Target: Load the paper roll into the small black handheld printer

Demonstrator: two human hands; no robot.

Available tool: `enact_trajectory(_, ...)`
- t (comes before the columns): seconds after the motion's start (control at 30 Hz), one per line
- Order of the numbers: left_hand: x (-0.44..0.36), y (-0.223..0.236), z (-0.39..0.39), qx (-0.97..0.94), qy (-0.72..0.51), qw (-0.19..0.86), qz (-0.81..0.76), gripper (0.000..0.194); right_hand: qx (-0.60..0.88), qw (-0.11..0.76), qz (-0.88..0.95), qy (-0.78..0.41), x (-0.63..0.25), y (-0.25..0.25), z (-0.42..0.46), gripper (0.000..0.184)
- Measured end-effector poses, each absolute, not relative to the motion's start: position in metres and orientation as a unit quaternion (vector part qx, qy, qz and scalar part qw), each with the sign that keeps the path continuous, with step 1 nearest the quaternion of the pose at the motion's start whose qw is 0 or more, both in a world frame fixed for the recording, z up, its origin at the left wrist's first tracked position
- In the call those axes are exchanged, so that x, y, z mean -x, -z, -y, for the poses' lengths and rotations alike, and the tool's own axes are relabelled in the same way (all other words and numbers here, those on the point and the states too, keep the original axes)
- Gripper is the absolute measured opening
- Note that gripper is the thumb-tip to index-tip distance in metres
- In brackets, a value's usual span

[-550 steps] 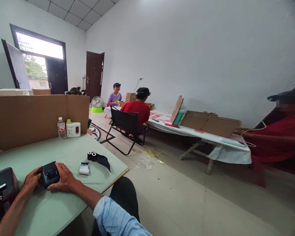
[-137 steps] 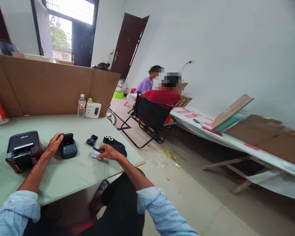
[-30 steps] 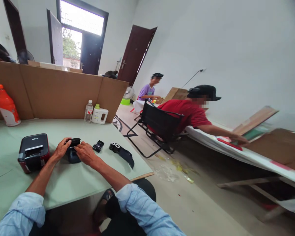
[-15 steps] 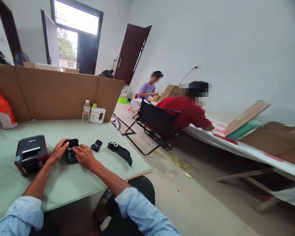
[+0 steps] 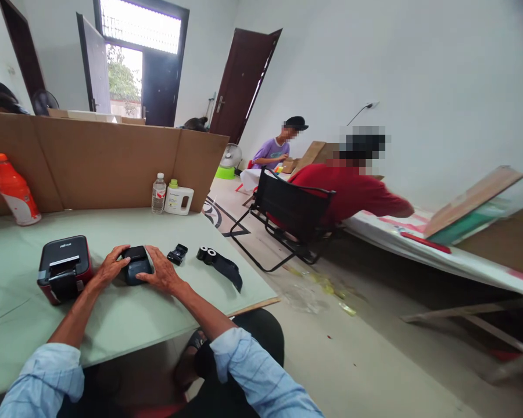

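A small dark box-shaped device (image 5: 136, 270), which looks like a portable label printer, rests on the table with its lid down. My left hand (image 5: 112, 265) holds its left side, the fingers at the upper left corner. Against its right side lies my right hand (image 5: 160, 271), thumb over the front part and fingers along the edge. Right of that hand is a small black part (image 5: 177, 254). Farther right lies a black ribbon (image 5: 225, 269) with two white-cored rolls at one end. A larger black and red label printer (image 5: 65, 268) stands beside my left forearm.
A cardboard screen (image 5: 113, 168) borders the table's far side. Before it stand an orange bottle (image 5: 15, 191), a clear bottle (image 5: 158, 194) and a white jug (image 5: 178, 200). To the right, a person in red (image 5: 331, 194) sits in a black chair (image 5: 283, 206) at another table.
The device's raised lid has come down flat. My right hand has shifted from its top to its right side. The whole view has turned slightly left.
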State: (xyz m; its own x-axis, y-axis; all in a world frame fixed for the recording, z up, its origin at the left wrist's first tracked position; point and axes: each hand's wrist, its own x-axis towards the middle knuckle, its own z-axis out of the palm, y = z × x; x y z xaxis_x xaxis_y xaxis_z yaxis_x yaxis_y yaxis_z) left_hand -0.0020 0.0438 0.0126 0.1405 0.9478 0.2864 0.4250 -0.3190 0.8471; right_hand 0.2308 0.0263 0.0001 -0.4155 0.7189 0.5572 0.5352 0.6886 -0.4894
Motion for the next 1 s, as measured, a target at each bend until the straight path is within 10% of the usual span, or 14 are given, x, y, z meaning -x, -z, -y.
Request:
enact_trajectory(0.57,-0.009,-0.019,-0.043,-0.695,-0.411,0.273,-0.524,0.046,0.381,0.399,0.814,-0.179,-0.229,0.012,-0.024,0.074)
enact_trajectory(1.0,-0.004,-0.023,-0.034,-0.698,-0.399,0.298,-0.515,0.067,0.389,0.465,0.747,-0.274,-0.225,0.010,-0.016,0.063)
